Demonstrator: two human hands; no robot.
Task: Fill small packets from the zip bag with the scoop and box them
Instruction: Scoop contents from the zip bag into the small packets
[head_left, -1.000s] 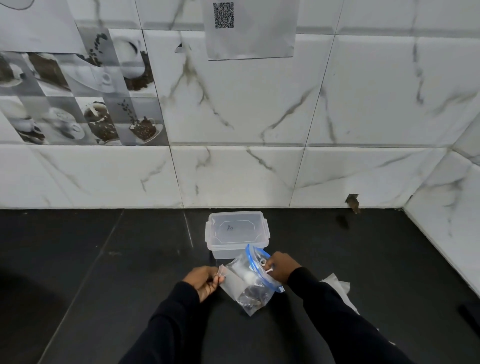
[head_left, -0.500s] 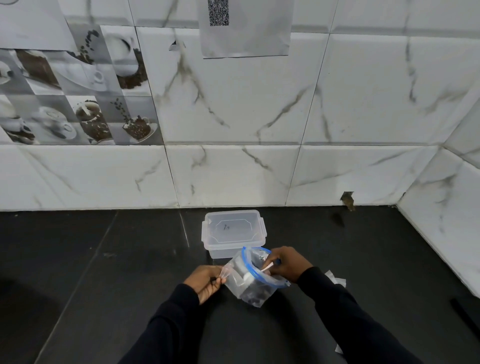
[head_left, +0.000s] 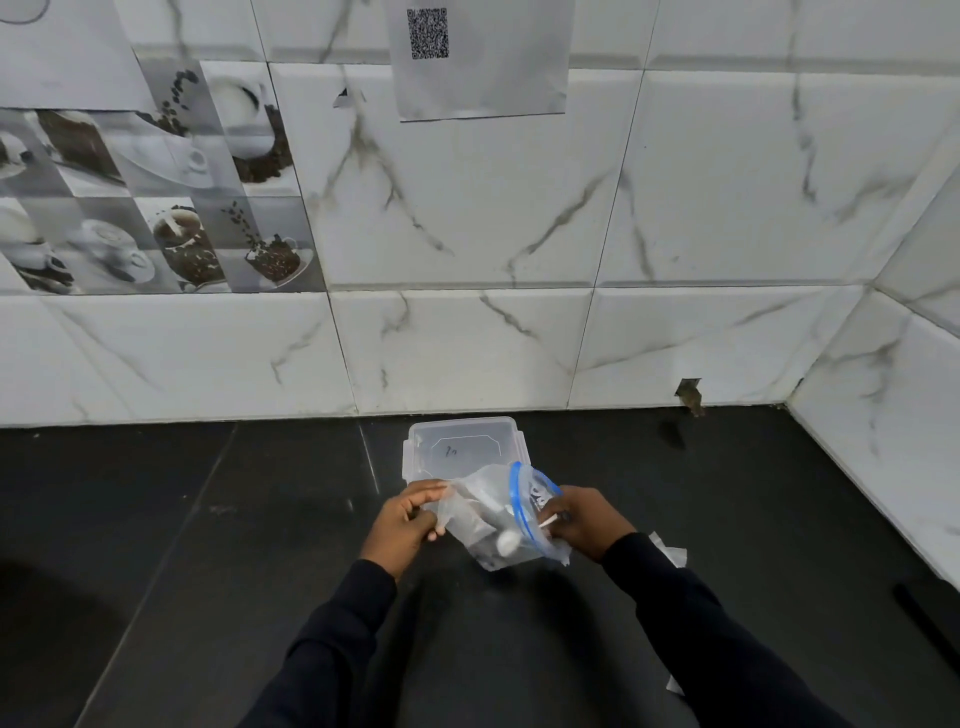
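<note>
Your right grip (head_left: 587, 522) pinches the scoop (head_left: 507, 543) handle. The bowl is inside the zip bag (head_left: 485, 512), axis running from the bag's right down-left. Your left grip (head_left: 402, 525) pinches clear film at the bag's left edge; can't tell if it's a packet. The box (head_left: 462, 447) sits just behind the bag.

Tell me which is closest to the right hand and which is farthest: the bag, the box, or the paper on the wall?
1. Bag: right against the right hand, on its left.
2. Box: just behind the bag.
3. Paper: high up, far behind the box.
</note>
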